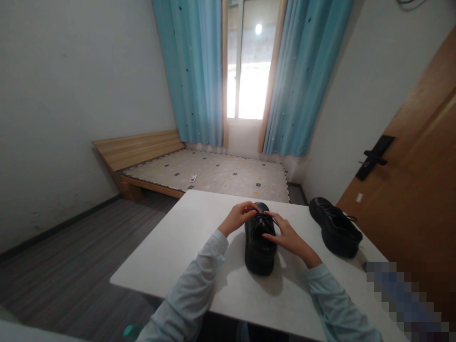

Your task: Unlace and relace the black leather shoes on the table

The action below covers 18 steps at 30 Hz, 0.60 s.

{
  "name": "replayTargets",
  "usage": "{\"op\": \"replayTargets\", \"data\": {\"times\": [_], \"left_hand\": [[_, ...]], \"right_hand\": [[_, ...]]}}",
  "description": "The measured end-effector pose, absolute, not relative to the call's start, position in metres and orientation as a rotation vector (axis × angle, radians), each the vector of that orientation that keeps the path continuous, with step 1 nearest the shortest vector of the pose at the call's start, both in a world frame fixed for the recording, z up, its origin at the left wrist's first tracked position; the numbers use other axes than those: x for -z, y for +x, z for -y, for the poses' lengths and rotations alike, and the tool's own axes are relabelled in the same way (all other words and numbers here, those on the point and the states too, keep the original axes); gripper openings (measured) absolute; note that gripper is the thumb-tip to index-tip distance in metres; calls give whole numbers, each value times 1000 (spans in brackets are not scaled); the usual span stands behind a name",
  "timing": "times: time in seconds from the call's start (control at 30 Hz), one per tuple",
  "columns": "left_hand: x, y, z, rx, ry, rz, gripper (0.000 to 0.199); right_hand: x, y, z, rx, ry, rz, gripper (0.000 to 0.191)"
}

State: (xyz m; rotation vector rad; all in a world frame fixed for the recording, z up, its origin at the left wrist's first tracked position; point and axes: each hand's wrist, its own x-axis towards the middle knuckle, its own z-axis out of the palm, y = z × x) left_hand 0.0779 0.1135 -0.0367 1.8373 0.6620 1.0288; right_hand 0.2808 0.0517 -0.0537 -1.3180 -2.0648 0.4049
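A black lace-up shoe (pixel 260 256) stands on the white table with its toe pointing away from me and its opening toward me. My left hand (pixel 239 216) is at the upper left of the shoe, its fingertips pinched together at the laces near the toe. On the right side, my right hand (pixel 288 236) has its thumb and fingers apart, the thumb at the shoe's opening and the fingers by the laces. Whether a lace lies between those fingers is too small to tell. A second black shoe (pixel 337 228) rests on the table further right.
The white table (pixel 171 251) lies under both shoes. Beyond it is a low wooden bed with a patterned mattress (pixel 221 173) and a white remote (pixel 193 178). A wooden door (pixel 420 190) is at the right, and blue curtains (pixel 195 71) flank the window.
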Motion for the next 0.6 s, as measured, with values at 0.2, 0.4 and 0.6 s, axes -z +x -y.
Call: {"op": "replayTargets", "data": {"times": [0.2,0.4,0.6], "left_hand": [[26,65,-113,-980,2190,-765,13],[34,60,-121,-917,2286,-859,18],[37,62,-122,-959,2301,-904,9]], "right_hand": [[53,282,-50,-393,-1316,2054,65],[52,283,-50,-405,-1330,2057,65],[54,283,-52,-354,-1349,2060,66]]}}
